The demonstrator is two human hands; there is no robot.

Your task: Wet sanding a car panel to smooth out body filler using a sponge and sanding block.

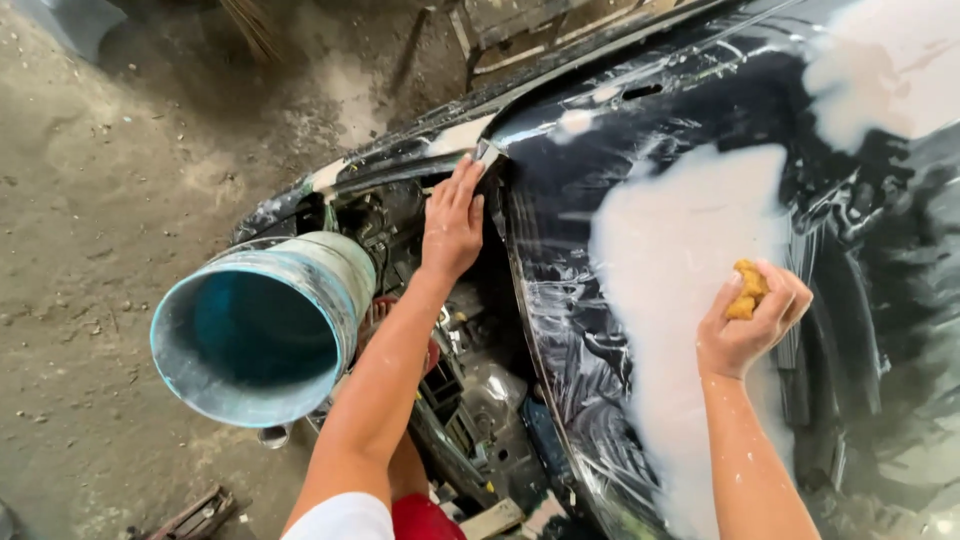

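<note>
A small yellow sponge (747, 289) sits in the right hand (750, 320), whose fingers are curled round it in a tight pinch, pressing it against a dark car panel (560, 250). The sponge lies on the right edge of a big pale patch of filler (680, 300) that runs down the middle of the panel. Another pale patch (880, 70) shows at the panel's upper right corner. Swirled whitish smears cover the dark paint beside the filler, towards the panel's left edge.

The left hand (452, 225) lies flat with its fingers pressed together and stretched out, resting at the panel's upper left edge, where the panel meets an open gap. In that gap, bare car parts and wiring (470, 380) are visible. Just left of the left forearm, a bluish bucket (265, 330) lies tilted with its open mouth facing the camera. Beyond it spreads a dusty dirt floor (90, 200).
</note>
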